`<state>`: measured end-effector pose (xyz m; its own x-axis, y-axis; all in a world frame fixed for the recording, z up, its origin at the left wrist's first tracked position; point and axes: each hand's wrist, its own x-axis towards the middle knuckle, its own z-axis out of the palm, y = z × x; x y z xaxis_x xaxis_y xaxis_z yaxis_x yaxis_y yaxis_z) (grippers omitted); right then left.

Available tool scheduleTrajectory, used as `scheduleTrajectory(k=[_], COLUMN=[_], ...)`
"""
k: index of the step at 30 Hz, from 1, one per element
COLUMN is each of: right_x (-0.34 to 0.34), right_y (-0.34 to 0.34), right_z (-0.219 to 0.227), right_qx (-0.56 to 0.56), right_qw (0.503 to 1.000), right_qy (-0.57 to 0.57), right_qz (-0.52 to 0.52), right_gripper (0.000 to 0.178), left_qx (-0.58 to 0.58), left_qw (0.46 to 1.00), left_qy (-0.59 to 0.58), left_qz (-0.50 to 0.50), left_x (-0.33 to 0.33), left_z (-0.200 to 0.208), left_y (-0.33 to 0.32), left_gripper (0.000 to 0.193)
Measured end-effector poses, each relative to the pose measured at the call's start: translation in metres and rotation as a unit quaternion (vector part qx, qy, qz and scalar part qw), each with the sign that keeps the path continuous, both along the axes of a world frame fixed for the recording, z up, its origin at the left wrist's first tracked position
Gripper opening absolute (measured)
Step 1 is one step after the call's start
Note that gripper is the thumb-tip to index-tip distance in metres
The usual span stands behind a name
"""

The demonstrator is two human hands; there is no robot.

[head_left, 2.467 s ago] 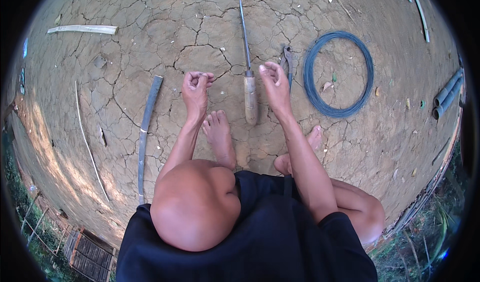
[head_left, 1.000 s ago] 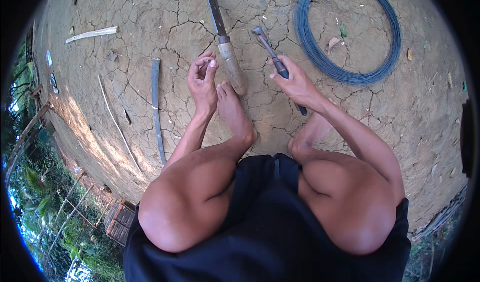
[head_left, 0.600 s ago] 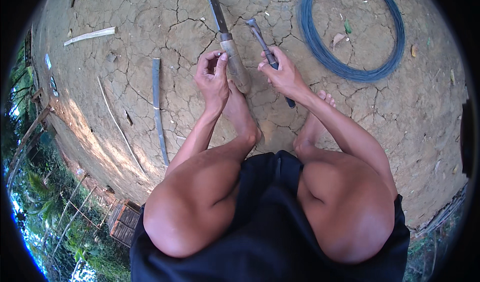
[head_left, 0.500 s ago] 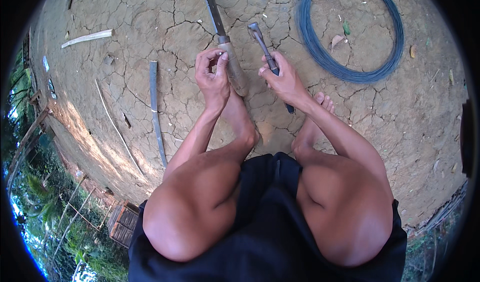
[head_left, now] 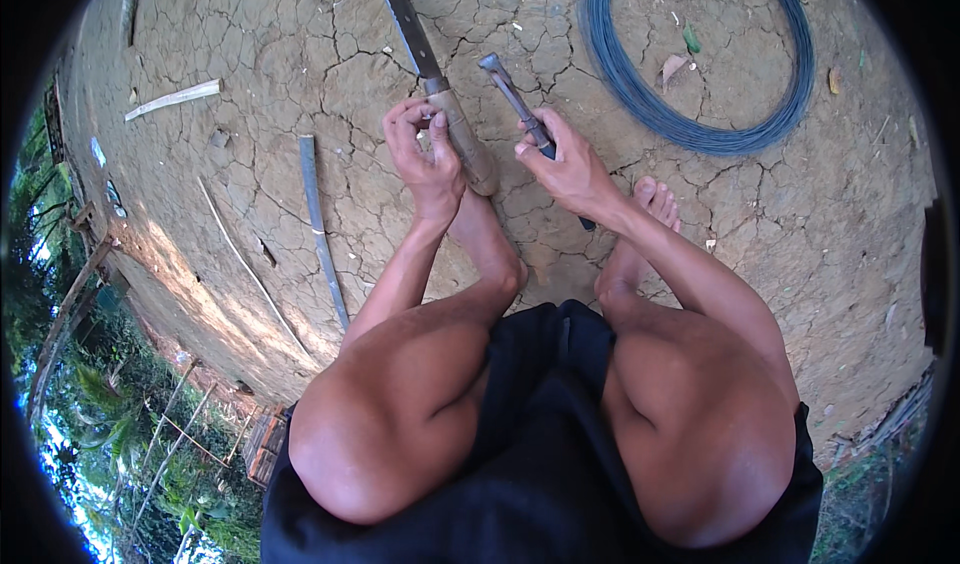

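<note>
Two bare hands work close together over cracked, dry earth, seen from the head camera looking down past the person's knees. Take the big knife [head_left: 440,84] as the landmark: it lies flat on the ground with its dark blade pointing away and its pale wooden handle toward the person's feet, within easy reach.

Just left of that handle, the left hand [head_left: 425,154] is curled, fingertips pinched together as if on something very small; what it pinches is too small to make out, possibly a bit of wire. Just right of the handle, the right hand [head_left: 565,164] is closed around the pliers [head_left: 520,114], whose dark metal head sticks up beyond the fingers and whose dark grip pokes out below the palm, so the tool is held ready and aimed toward the left hand.

Farther right of the knife lies a large coil of blue-grey wire [head_left: 700,64], flat on the ground, apart from both hands. Left of the knife rests a long grey strip [head_left: 320,234], and beyond it a pale sliver of wood [head_left: 172,101].

The ground [head_left: 300,54] is hard, crazed clay with scattered dry leaves. The person squats barefoot outdoors; green plants and thin sticks show beyond the earth's lower left edge.
</note>
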<state>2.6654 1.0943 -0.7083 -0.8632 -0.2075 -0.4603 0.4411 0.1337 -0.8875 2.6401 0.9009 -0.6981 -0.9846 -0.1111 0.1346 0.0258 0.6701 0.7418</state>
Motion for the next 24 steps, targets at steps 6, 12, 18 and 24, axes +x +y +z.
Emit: scheduleTrajectory(k=[6,12,18,24], right_x=[-0.002,-0.003,-0.004,0.012], right_y=[0.004,0.008,0.001,-0.018], right_z=[0.006,0.017,0.010,-0.003], right_qx=[0.015,0.010,-0.021,-0.079], right_qw=[1.000,0.999,0.993,0.989], right_qy=[0.008,-0.013,-0.083,-0.109], right_qz=[0.018,0.030,0.088,0.061], right_gripper=[0.038,0.037,0.043,0.032], left_qx=[-0.006,-0.030,0.081,0.063], left_qw=[1.000,0.998,0.996,0.998], left_qy=[0.024,0.049,0.001,0.004], left_qz=[-0.009,-0.021,-0.022,0.014], left_x=[-0.001,-0.004,-0.002,0.005], left_z=[-0.008,-0.010,-0.002,0.009], left_y=[0.002,0.005,0.006,0.001], left_gripper=[0.008,0.009,0.010,0.008])
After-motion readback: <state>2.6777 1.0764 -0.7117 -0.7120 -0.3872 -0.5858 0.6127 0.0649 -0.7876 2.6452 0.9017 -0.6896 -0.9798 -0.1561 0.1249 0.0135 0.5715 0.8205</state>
